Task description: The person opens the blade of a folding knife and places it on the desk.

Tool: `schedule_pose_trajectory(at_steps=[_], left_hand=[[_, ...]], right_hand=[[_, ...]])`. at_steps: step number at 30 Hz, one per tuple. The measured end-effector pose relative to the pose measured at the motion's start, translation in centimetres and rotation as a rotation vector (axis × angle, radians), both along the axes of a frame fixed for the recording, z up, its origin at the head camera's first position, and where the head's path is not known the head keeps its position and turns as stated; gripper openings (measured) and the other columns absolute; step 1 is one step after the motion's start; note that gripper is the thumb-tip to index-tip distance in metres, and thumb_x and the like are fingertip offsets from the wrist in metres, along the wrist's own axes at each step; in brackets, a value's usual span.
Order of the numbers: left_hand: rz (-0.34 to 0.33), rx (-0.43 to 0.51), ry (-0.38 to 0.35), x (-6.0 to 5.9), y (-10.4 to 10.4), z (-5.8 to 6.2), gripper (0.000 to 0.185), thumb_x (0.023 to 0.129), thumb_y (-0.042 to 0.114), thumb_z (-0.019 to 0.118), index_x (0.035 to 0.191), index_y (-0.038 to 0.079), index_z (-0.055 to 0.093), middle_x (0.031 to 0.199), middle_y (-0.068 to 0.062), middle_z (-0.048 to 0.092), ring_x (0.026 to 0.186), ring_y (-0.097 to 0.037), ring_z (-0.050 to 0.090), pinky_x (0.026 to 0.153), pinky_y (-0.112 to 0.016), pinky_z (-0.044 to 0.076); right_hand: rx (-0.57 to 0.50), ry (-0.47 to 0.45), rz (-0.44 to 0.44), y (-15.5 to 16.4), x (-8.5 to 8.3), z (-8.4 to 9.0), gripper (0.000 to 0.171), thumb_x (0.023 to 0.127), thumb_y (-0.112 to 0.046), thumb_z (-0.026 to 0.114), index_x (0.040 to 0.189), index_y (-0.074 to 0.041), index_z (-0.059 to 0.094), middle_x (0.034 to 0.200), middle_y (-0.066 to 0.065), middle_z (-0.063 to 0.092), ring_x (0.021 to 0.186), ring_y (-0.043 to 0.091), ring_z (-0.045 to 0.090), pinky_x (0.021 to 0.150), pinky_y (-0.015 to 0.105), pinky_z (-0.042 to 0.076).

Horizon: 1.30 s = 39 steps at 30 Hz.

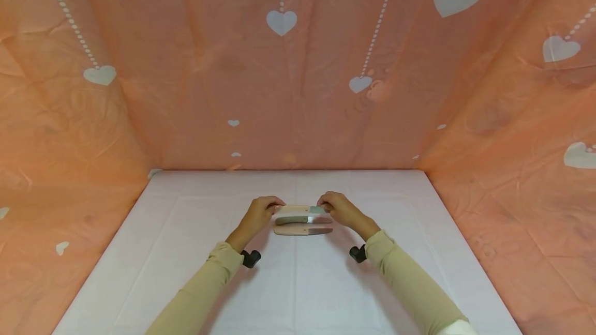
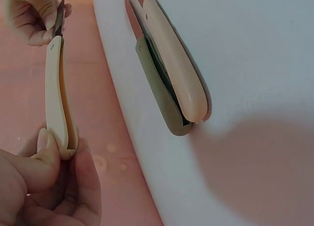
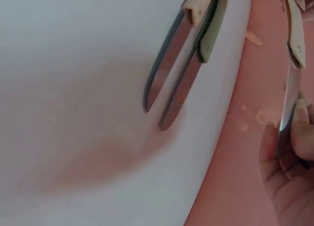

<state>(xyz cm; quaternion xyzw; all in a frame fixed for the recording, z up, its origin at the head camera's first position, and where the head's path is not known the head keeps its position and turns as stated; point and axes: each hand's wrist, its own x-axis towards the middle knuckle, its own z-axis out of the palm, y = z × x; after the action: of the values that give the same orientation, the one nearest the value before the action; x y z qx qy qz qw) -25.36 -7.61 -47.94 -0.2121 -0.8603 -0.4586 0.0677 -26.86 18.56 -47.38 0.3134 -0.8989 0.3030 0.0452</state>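
Observation:
A cream-handled folding knife [image 2: 55, 88], its blade swung out, is held between both hands above the far part of the table. My left hand [image 1: 262, 214] pinches the butt of its handle between thumb and fingers. At the other end, my right hand [image 1: 343, 210] pinches the blade [image 3: 290, 108] near its tip. Two more unfolded knives lie side by side on the table, blades toward the right: a green-handled knife [image 1: 292, 219] and, nearer me, a pinkish-beige-handled knife [image 1: 291, 230]. Neither hand touches those two.
A white cloth covers the table [image 1: 233, 293]. Orange-pink sheeting [image 1: 298, 92] with white hearts rises behind it and along both sides. Black wrist cameras [image 1: 251, 259] sit at both sleeves, and the hands cast shadows on the cloth.

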Motion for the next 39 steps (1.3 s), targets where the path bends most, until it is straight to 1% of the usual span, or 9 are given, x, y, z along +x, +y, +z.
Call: schedule_pose_trajectory(at_steps=[4, 10, 13, 15, 18, 23, 31, 35, 39], left_hand=[[-0.011, -0.007, 0.011, -0.4, 0.1, -0.3, 0.014, 0.089, -0.001, 0.058, 0.093, 0.003, 0.071, 0.091, -0.008, 0.068, 0.079, -0.016, 0.059, 0.070, -0.032, 0.050], [-0.015, -0.019, 0.008, -1.1, 0.3, -0.8, 0.015, 0.090, -0.002, 0.057, 0.096, 0.002, 0.070, 0.095, -0.010, 0.068, 0.085, -0.020, 0.061, 0.074, -0.036, 0.051], [-0.003, -0.036, -0.011, -1.5, 0.4, -1.2, 0.015, 0.091, 0.001, 0.057, 0.100, 0.001, 0.069, 0.099, -0.011, 0.067, 0.088, -0.021, 0.061, 0.076, -0.036, 0.051], [0.010, -0.036, -0.045, -1.8, 0.5, -1.6, 0.016, 0.092, 0.004, 0.057, 0.102, 0.001, 0.068, 0.099, -0.011, 0.067, 0.086, -0.021, 0.060, 0.075, -0.035, 0.051], [0.030, -0.018, -0.080, -2.1, 0.6, -2.2, 0.016, 0.091, 0.008, 0.059, 0.103, 0.000, 0.068, 0.097, -0.009, 0.066, 0.082, -0.021, 0.059, 0.072, -0.034, 0.051], [0.033, 0.004, -0.089, -2.9, 0.6, -3.2, 0.014, 0.089, 0.008, 0.062, 0.098, -0.001, 0.068, 0.091, -0.009, 0.065, 0.077, -0.021, 0.058, 0.070, -0.033, 0.050], [0.051, -0.045, -0.149, -3.8, 0.9, -4.3, 0.009, 0.089, 0.009, 0.063, 0.091, 0.002, 0.069, 0.084, -0.005, 0.064, 0.077, -0.017, 0.055, 0.069, -0.031, 0.048], [0.062, -0.063, -0.156, -3.9, 1.1, -4.4, 0.008, 0.088, 0.009, 0.064, 0.090, 0.003, 0.069, 0.083, -0.004, 0.064, 0.078, -0.017, 0.056, 0.071, -0.033, 0.047], [0.064, -0.075, -0.135, -4.0, 1.3, -4.5, 0.008, 0.087, 0.008, 0.064, 0.090, 0.002, 0.069, 0.084, -0.004, 0.065, 0.079, -0.017, 0.057, 0.073, -0.034, 0.048]], right_hand=[[0.036, -0.003, 0.010, -0.1, -0.2, -0.1, 0.013, 0.088, 0.008, 0.055, 0.090, 0.002, 0.066, 0.086, 0.013, 0.063, 0.078, 0.017, 0.055, 0.071, 0.031, 0.049], [0.051, 0.048, 0.014, 0.0, -1.0, -0.4, 0.013, 0.087, 0.008, 0.056, 0.088, 0.001, 0.066, 0.083, 0.009, 0.061, 0.079, 0.019, 0.056, 0.072, 0.031, 0.049], [0.051, 0.057, 0.011, 0.2, -1.5, -0.8, 0.012, 0.088, 0.007, 0.055, 0.091, 0.001, 0.066, 0.084, 0.008, 0.061, 0.082, 0.020, 0.058, 0.075, 0.031, 0.049], [0.052, 0.052, 0.015, 0.3, -1.9, -1.0, 0.011, 0.089, 0.005, 0.056, 0.093, 0.002, 0.066, 0.086, 0.008, 0.062, 0.084, 0.021, 0.058, 0.077, 0.031, 0.049], [0.040, 0.024, 0.025, 0.3, -2.3, -1.3, 0.010, 0.088, 0.001, 0.059, 0.095, 0.002, 0.066, 0.086, 0.007, 0.062, 0.084, 0.021, 0.058, 0.077, 0.032, 0.049], [0.021, -0.039, 0.000, 0.1, -3.1, -2.4, 0.007, 0.088, -0.002, 0.060, 0.093, 0.001, 0.065, 0.086, 0.004, 0.063, 0.083, 0.018, 0.057, 0.077, 0.032, 0.049], [-0.027, -0.308, -0.099, 0.0, -3.8, -4.6, 0.008, 0.091, -0.004, 0.057, 0.089, -0.004, 0.065, 0.084, 0.003, 0.062, 0.076, 0.013, 0.052, 0.069, 0.027, 0.047], [-0.022, -0.300, -0.109, 0.1, -4.0, -5.1, 0.008, 0.091, -0.004, 0.058, 0.088, -0.007, 0.066, 0.081, 0.000, 0.062, 0.075, 0.012, 0.052, 0.067, 0.025, 0.047], [-0.025, -0.242, -0.114, 0.2, -4.2, -5.3, 0.010, 0.090, -0.001, 0.058, 0.086, -0.006, 0.066, 0.081, -0.002, 0.063, 0.076, 0.012, 0.054, 0.071, 0.027, 0.047]])
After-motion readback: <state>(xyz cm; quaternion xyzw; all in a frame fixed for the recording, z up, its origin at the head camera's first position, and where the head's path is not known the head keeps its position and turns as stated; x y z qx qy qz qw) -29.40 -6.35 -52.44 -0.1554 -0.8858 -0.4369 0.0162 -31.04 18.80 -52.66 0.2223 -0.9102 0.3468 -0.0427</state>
